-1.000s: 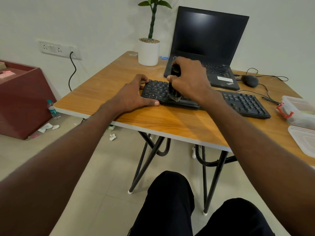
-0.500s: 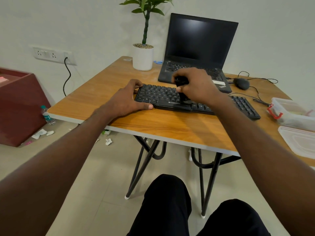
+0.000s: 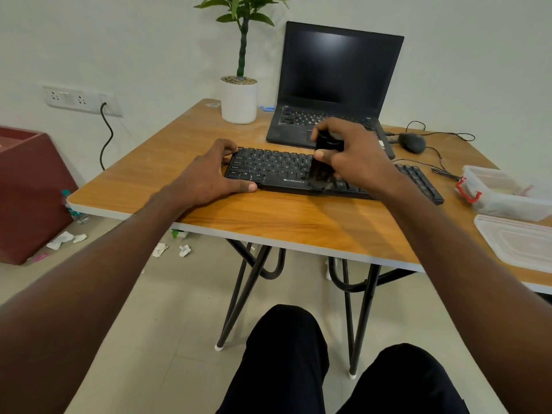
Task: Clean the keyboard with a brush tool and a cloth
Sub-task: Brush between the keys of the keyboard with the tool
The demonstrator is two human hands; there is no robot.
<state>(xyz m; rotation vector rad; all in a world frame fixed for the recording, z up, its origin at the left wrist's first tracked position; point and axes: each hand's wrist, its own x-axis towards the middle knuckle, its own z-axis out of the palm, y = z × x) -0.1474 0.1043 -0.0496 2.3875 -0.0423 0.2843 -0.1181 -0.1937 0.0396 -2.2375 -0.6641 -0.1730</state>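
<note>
The black keyboard (image 3: pixel 277 171) lies across the middle of the wooden table (image 3: pixel 298 216), its long edge toward the seated person, and both hands are on it. The left hand (image 3: pixel 209 177) clamps the keyboard's left end, fingers curled over the far corner and the thumb pressed flat along the near edge. The right hand (image 3: pixel 355 153) grips a black brush tool (image 3: pixel 324 158) upright, fingers wrapped round the top and the thumb pinching its side, with the lower end down on the keys just right of the keyboard's middle; the bristle end is blurred, so I cannot tell exactly which keys it touches. Behind the keyboard, an open black laptop (image 3: pixel 334 85) with a dark screen stands at the far side of the table, a white pot with a green plant (image 3: pixel 239 97) to its left. A black mouse (image 3: pixel 412 142) with its cable sits to the right of the laptop. At the right edge of the table there is a clear plastic box (image 3: pixel 501 195) with a red clasp, and its flat lid (image 3: pixel 519 243) lies nearer.
</note>
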